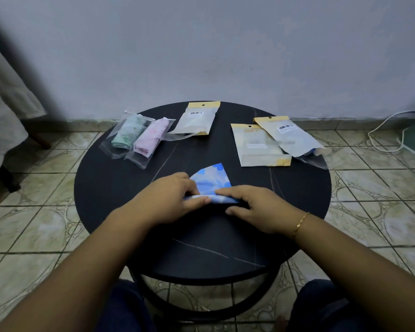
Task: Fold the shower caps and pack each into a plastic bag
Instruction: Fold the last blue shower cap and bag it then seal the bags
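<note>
A blue shower cap (212,179) with lighter dots lies folded into a wedge near the middle of the round black table (130,192). My left hand (175,196) pinches its near left edge between thumb and fingers. My right hand (254,207) holds the near right edge, fingers laid over the fold and thumb under it. At the back left lie two clear bags, one with a green cap (127,133), one with a pink cap (150,138). Three flat bags with yellow headers lie at the back: one in the centre (197,119), two overlapping on the right (259,146) (290,137).
The table stands on a tiled floor close to a pale wall. A white cable (383,135) runs along the floor at the right. Light cloth (3,116) hangs at the left edge. My knees (321,307) sit under the table's near rim.
</note>
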